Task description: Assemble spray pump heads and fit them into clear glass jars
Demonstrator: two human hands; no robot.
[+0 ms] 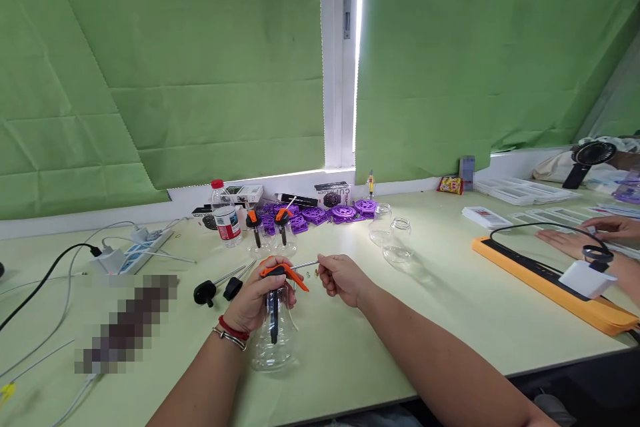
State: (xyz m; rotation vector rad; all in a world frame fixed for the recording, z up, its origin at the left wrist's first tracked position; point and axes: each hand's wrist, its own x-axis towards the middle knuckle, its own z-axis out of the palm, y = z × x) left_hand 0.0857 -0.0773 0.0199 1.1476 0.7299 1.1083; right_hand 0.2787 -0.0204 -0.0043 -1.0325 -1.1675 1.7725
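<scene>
My left hand (260,293) is wrapped around the orange and black spray head and neck of a transparent cone-shaped spray bottle (273,350), which stands upright on the table. The orange trigger (299,277) points right. My right hand (345,278) pinches the end of a thin metal rod (307,265) that runs left to the front of the spray head; whether it is fixed there I cannot tell. Tiny brass-coloured pieces (316,273) lie beside the rod. Left of my left hand are black caps (205,293) with thin metal rods.
Behind are spray bottles (283,240), a water bottle (227,219), purple discs (315,215) and transparent bottles (399,243). Power strips stand left (147,250) and right (530,275), with cables around. Another person's hands (575,240) are at the far right.
</scene>
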